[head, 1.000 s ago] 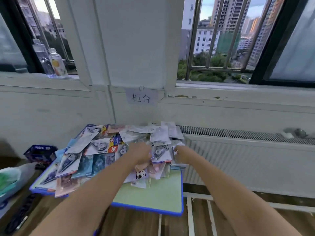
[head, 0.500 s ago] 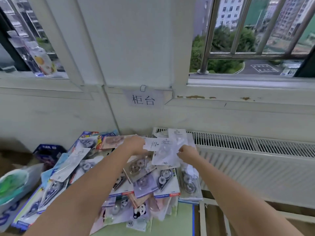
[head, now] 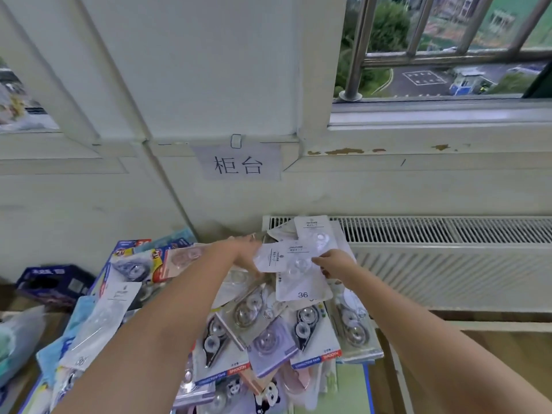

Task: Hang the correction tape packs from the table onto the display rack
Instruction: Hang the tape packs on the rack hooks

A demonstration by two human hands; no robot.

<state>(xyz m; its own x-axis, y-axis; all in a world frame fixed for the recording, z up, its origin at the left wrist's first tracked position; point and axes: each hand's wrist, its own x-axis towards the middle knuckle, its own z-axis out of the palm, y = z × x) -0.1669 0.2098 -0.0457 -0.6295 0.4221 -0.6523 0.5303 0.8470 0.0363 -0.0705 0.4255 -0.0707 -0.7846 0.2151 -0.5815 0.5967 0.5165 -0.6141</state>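
Note:
A heap of correction tape packs (head: 254,333) covers the table (head: 352,392), whose green top shows at the front right. Both my hands are at the back of the heap. My left hand (head: 242,253) pinches the left edge of a white pack (head: 276,258) lying sideways. My right hand (head: 336,262) grips a white pack marked 36 (head: 301,282) by its right edge, lifted slightly above the heap. More white packs (head: 312,231) lie behind them against the radiator. The display rack is out of view.
A white radiator (head: 448,264) runs along the wall at the right behind the table. A paper label (head: 237,164) hangs on the wall above. A dark blue box (head: 53,283) sits on the floor at the left, with a plastic bag (head: 18,339) near it.
The view has come closer and tilted down onto the heap. Both hands moved from the middle of the heap to its back and took hold of white packs, lifting them a little.

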